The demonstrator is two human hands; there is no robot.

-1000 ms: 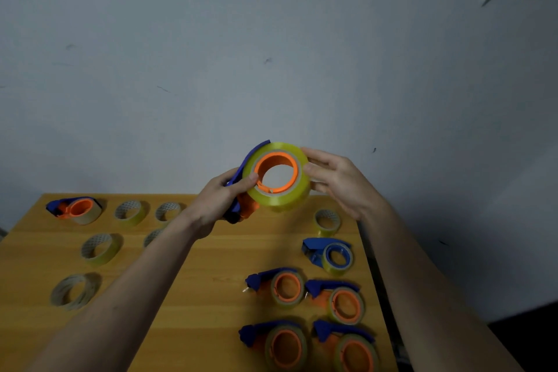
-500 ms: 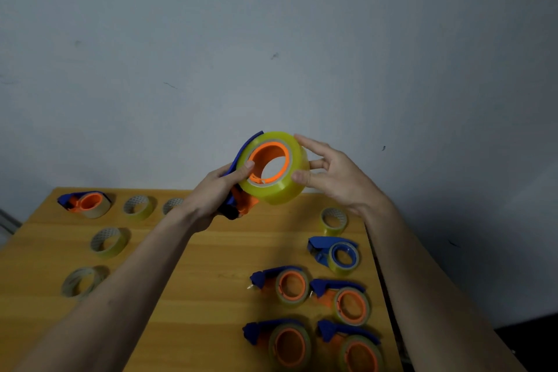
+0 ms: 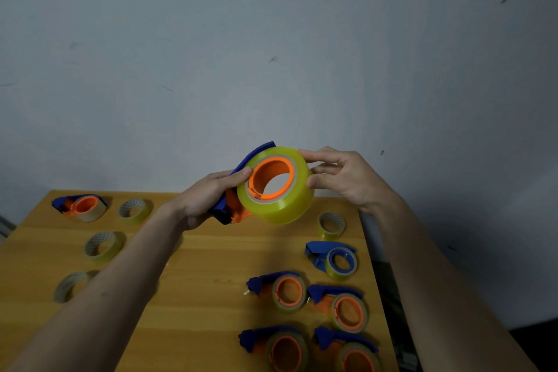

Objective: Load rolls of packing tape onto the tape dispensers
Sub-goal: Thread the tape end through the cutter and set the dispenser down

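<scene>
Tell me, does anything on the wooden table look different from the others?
One loaded dispenser with a blue hub stands out on the wooden table; the other loaded dispensers show orange hubs. Nothing looks spilled or damaged.

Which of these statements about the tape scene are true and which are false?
1. The left hand grips a blue dispenser. True.
2. The yellow roll lies flat on the table. False: it is held up in the air, on the dispenser's orange hub.
3. The right hand touches the roll's rim. True.
4. All loaded dispensers on the table have orange hubs. False: one has a blue hub.
</scene>
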